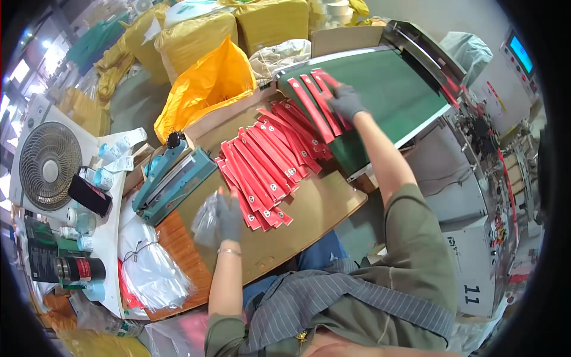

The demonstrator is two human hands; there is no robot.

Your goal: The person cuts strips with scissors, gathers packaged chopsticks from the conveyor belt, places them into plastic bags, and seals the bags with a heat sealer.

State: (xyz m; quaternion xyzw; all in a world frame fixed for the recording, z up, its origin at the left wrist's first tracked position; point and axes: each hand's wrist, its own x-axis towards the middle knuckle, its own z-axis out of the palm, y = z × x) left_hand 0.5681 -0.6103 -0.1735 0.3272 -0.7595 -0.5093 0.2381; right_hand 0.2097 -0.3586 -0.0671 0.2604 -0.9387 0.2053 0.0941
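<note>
My left hand (228, 219), in a grey fingerless glove, is closed on a crumpled clear plastic bag (206, 221) beside the near left end of a pile of long, narrow red packets (262, 163). The pile lies on a brown cardboard sheet (309, 205), with the packets overlapping at a slant. My right hand (346, 101), gloved the same way, reaches over the green conveyor belt (395, 83). Its fingers stretch out over the far ends of several red packets (312, 110) lying side by side there. The fingertips are somewhat blurred.
A teal bag sealer (172, 181) stands left of the pile, with a stack of clear bags (151, 271) nearer me. An open orange sack (205, 92) is behind. Further left are a fan (50, 163), a phone (90, 195) and bottles. Machinery (488, 131) borders the belt's right end.
</note>
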